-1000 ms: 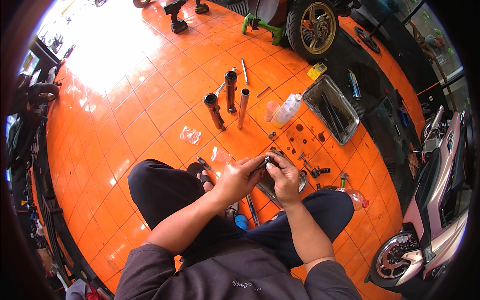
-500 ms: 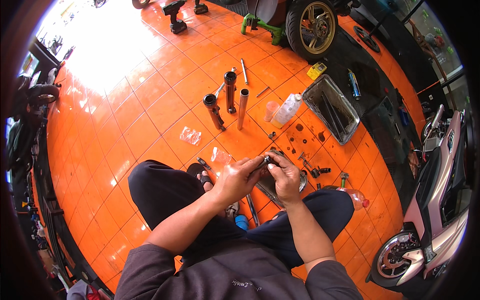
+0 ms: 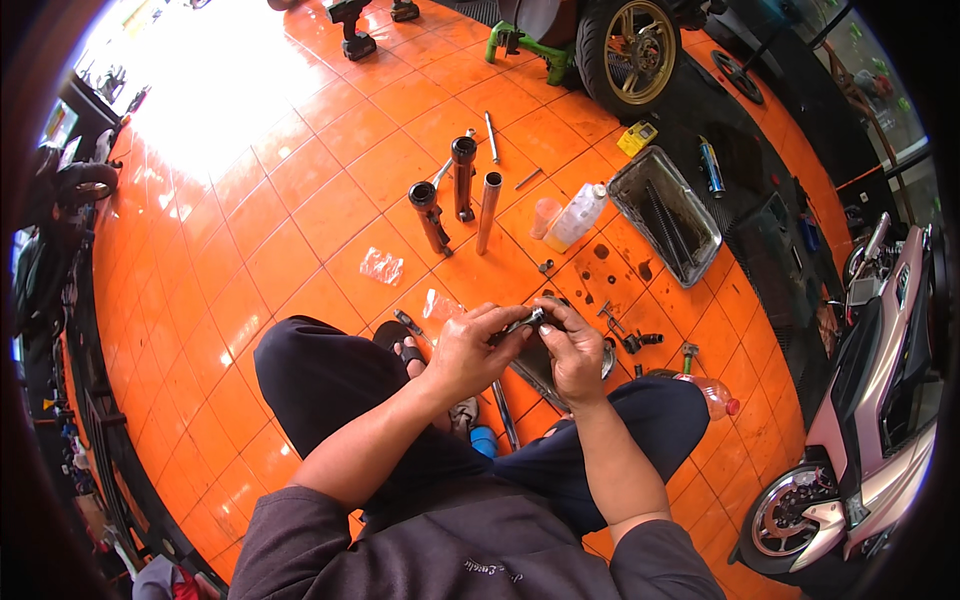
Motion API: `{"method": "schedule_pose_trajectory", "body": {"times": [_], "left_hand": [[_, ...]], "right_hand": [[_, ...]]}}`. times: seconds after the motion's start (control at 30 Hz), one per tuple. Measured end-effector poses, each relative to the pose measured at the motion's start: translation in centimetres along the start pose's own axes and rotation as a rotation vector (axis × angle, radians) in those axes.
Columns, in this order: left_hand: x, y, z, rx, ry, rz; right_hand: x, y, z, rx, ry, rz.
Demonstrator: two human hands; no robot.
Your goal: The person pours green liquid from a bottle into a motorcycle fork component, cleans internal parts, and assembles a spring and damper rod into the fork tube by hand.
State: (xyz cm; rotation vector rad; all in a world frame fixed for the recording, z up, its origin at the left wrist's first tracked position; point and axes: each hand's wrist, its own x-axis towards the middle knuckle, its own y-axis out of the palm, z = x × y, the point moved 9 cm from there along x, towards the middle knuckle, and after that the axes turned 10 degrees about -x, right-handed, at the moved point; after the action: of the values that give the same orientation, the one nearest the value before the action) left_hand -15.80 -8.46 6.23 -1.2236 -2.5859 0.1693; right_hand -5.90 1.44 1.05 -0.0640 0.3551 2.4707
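Note:
Both my hands are raised over my folded legs, fingers closed around a small dark metal part with a shiny end. My left hand grips its darker length. The thumb and fingers of my right hand pinch around the shiny end. Much of the part is hidden by my fingers, so its exact kind does not show. Below my hands lies a metal tray, partly covered by them. A long dark bar rests on the floor between my legs.
Ahead stand two dark fork legs and a slimmer metal tube. To their right are a plastic bottle, a grimy rectangular basin and oil spots. Loose parts lie near my right knee. A motorcycle stands at right.
The part in my hands has tilted slightly and its shiny end shows more. My fingers have shifted a little around it; both hands keep hold. The whole view has moved very slightly.

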Motion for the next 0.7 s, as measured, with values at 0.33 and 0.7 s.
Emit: {"method": "schedule_pose_trajectory", "body": {"times": [0.33,0.7], "left_hand": [[-0.13,-0.12,0.22,0.006,-0.013,-0.020],[-0.30,0.06,0.27,0.040,0.019,-0.020]], "right_hand": [[-0.10,0.10,-0.14,-0.027,-0.024,-0.021],[-0.07,0.27,0.10,-0.102,-0.033,-0.038]]}}
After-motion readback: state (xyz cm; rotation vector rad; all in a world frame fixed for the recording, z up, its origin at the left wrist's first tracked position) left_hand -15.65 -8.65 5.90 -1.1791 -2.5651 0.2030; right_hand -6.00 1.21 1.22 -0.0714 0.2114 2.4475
